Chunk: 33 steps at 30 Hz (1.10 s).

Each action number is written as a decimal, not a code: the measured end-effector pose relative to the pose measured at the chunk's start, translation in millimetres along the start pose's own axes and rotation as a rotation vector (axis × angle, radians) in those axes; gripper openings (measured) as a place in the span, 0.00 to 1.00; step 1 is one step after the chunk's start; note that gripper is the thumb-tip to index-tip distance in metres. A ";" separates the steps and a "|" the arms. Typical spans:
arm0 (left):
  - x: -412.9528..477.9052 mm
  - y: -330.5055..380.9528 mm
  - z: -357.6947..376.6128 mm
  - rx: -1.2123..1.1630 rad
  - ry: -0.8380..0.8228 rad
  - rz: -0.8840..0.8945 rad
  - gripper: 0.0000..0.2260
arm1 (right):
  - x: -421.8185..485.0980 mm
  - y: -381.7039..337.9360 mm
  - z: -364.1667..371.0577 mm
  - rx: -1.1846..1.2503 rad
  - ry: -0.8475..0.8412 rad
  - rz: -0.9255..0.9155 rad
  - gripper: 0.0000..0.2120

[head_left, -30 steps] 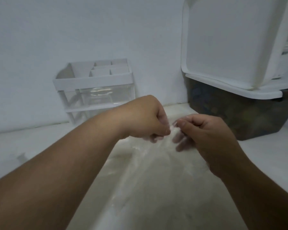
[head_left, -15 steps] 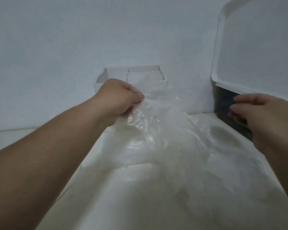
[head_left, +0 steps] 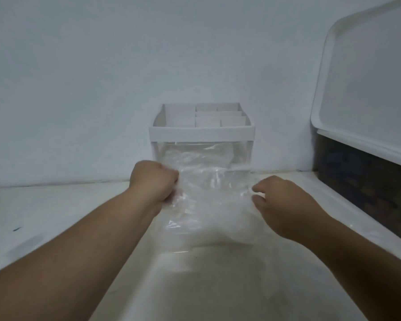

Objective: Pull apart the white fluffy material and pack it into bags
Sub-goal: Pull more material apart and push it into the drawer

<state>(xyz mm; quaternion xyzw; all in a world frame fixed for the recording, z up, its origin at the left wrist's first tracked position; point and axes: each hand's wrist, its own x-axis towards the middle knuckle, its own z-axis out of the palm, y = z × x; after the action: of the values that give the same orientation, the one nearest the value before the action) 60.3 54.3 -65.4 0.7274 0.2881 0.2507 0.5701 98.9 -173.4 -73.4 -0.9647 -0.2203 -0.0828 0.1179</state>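
Observation:
A clear plastic bag (head_left: 208, 200) is stretched between my two hands above the white table. My left hand (head_left: 154, 180) grips its left edge in a closed fist. My right hand (head_left: 280, 202) pinches the right edge with curled fingers. The bag hangs crumpled and see-through, its lower part reaching toward me. A pale, blurry mass shows low in the bag; I cannot tell if it is fluffy material.
A white organizer with compartments and a clear drawer (head_left: 202, 137) stands against the back wall, right behind the bag. A dark storage bin (head_left: 366, 188) with its white lid (head_left: 366, 89) tilted up sits at the right. The white table (head_left: 44, 209) extends left.
My hands came apart from the middle and spread the bag open. The right hand, off the bag half a second ago, now pinches its right edge. The view shifted toward the organizer.

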 end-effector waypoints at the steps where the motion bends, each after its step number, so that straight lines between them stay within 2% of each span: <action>1: 3.3 -8.2 -1.3 0.023 0.005 -0.014 0.04 | 0.5 3.2 -0.6 -0.025 0.039 0.025 0.15; 3: 8.9 -21.0 0.6 0.044 0.022 -0.035 0.04 | -1.9 2.4 -5.6 0.006 0.162 0.013 0.16; 6: 14.7 -31.6 7.3 0.077 0.074 -0.027 0.06 | -8.9 -20.9 -11.5 0.152 0.301 -0.168 0.14; 8: 14.3 -36.3 11.1 0.149 0.098 -0.021 0.04 | -8.1 -35.6 -5.2 0.220 0.192 -0.263 0.13; 11: 13.7 -44.4 11.6 0.254 0.120 -0.018 0.05 | 6.1 -41.6 16.2 0.185 -0.085 -0.267 0.17; 13: 15.3 -49.8 9.9 0.321 0.125 -0.009 0.07 | 16.6 -39.2 26.4 0.141 -0.187 -0.276 0.19; 17: 21.0 -58.1 4.9 0.453 0.112 -0.008 0.07 | 33.4 -36.3 31.9 0.020 -0.313 -0.350 0.24; 23: 23.4 -60.4 -2.1 0.517 0.062 -0.058 0.08 | 48.1 -41.4 40.3 -0.069 -0.416 -0.425 0.26; 24: 18.7 -56.2 -2.7 0.525 0.116 -0.010 0.07 | 49.9 -42.8 42.3 -0.078 -0.421 -0.437 0.26; 25: 11.4 -51.1 -2.8 0.539 0.211 0.110 0.08 | 52.1 -44.0 43.9 -0.090 -0.424 -0.450 0.27; 27: -10.2 -36.0 0.6 0.516 0.318 0.549 0.09 | 56.5 -46.7 46.7 -0.109 -0.430 -0.477 0.26; 28: -20.2 -27.8 2.9 0.523 0.237 0.755 0.07 | 58.8 -47.7 48.6 -0.113 -0.435 -0.491 0.25; 29: -25.9 -22.1 7.8 0.597 0.078 0.852 0.04 | 61.4 -47.7 51.2 -0.109 -0.443 -0.497 0.22; 31: -24.8 -20.8 18.3 0.903 -0.218 0.768 0.08 | 63.9 -47.4 55.3 -0.083 -0.466 -0.488 0.17; 33: -13.4 -29.9 22.2 1.184 -0.315 0.633 0.12 | 63.8 -47.1 56.8 -0.079 -0.468 -0.503 0.16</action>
<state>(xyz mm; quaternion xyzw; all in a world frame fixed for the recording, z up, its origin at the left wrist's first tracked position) 62.1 35.2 -100.0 0.9932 0.0638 0.0971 0.0113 140.8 -91.3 -105.4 -0.8769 -0.4688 0.1061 0.0028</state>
